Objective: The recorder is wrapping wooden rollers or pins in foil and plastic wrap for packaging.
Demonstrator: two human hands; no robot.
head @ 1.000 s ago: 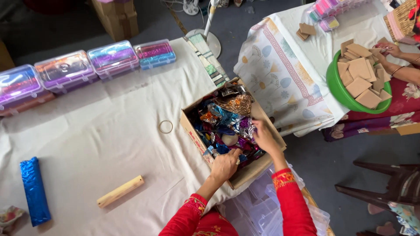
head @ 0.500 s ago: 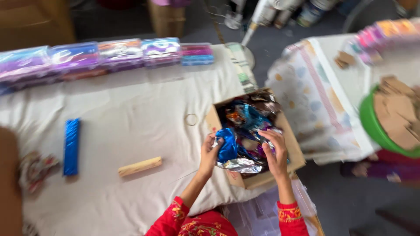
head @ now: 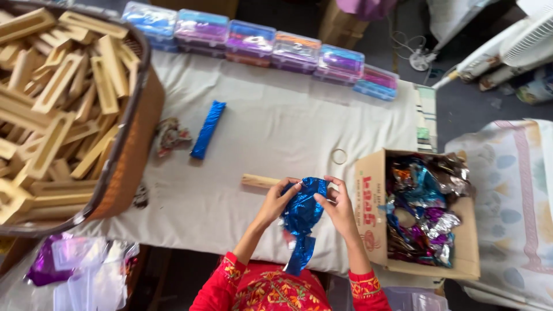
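Head view: white-clothed table [head: 276, 121], grey floor [head: 461, 103].

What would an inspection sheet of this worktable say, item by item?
Surface: table under a wrinkled white cloth.
Job's things: blue foil sheet; wooden stick lying beyond it; cardboard box full of coloured foil.
Clutter: blue wrapped stick, crumpled scrap, rubber ring, row of plastic cases, basket of wooden frames.
Hands: left hand and right hand both grip the foil sheet.
Cables: white cord on the floor.
Surroundings: fan, patterned cloth at right.
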